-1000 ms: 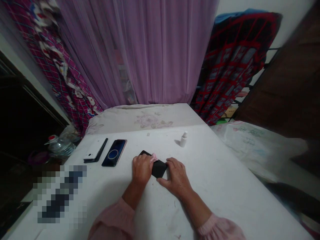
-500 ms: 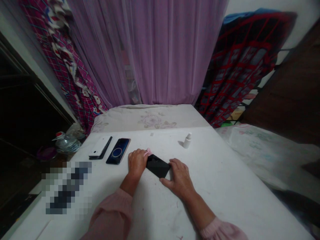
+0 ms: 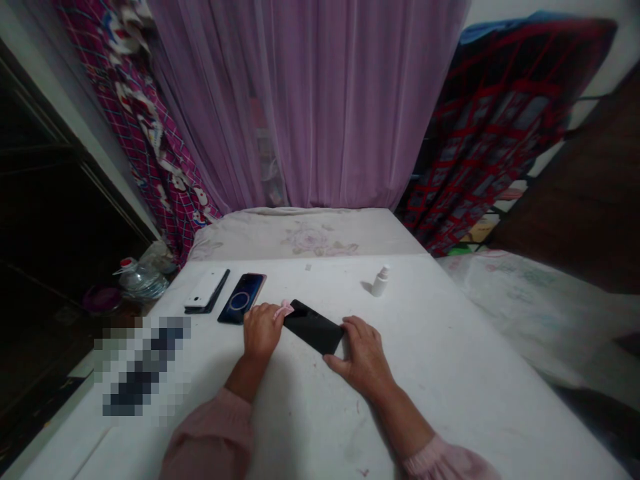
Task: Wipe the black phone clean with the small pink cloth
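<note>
A black smartphone lies tilted across the white tabletop between my two hands. My right hand grips its right end, thumb at the near corner and fingers at the far one. At the phone's left end, my left hand is closed on a small pink cloth, part of which sticks out past the fingers. Left of that hand rests a dark blue phone with a ring on its face, overlapping another phone. Farther left a white phone lies on a dark one.
A small white spray bottle stands beyond my right hand. The white table has a floral cloth at its far end, before purple curtains. A large plastic bottle is on the left, off the table.
My left hand, with the pink cloth, has moved left to the phone's left end, uncovering more of the black screen. My right hand still holds the other end.
</note>
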`<action>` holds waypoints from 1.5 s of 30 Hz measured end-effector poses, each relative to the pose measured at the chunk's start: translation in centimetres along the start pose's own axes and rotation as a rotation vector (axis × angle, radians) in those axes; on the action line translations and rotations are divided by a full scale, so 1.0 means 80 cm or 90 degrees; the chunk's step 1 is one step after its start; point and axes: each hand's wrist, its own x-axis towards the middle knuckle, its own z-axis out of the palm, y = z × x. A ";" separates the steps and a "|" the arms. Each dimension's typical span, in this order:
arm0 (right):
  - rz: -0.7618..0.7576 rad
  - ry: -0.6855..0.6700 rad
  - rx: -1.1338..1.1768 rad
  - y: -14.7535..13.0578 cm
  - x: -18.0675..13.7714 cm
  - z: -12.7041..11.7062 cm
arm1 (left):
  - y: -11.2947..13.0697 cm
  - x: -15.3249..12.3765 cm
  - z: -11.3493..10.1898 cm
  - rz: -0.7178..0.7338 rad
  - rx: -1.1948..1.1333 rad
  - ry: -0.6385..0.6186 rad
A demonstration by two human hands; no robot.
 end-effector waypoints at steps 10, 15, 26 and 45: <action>-0.010 -0.004 -0.008 0.004 -0.001 0.003 | -0.017 -0.030 -0.011 -0.018 -0.035 -0.044; -0.024 0.001 -0.002 0.005 -0.001 0.004 | -0.017 -0.010 -0.015 -0.054 0.004 -0.118; -0.039 -0.011 0.009 0.009 -0.001 0.007 | 0.009 0.062 -0.001 -0.064 -0.012 -0.201; -0.026 -0.015 0.014 0.002 0.001 0.003 | 0.071 0.029 0.007 0.200 -0.098 -0.186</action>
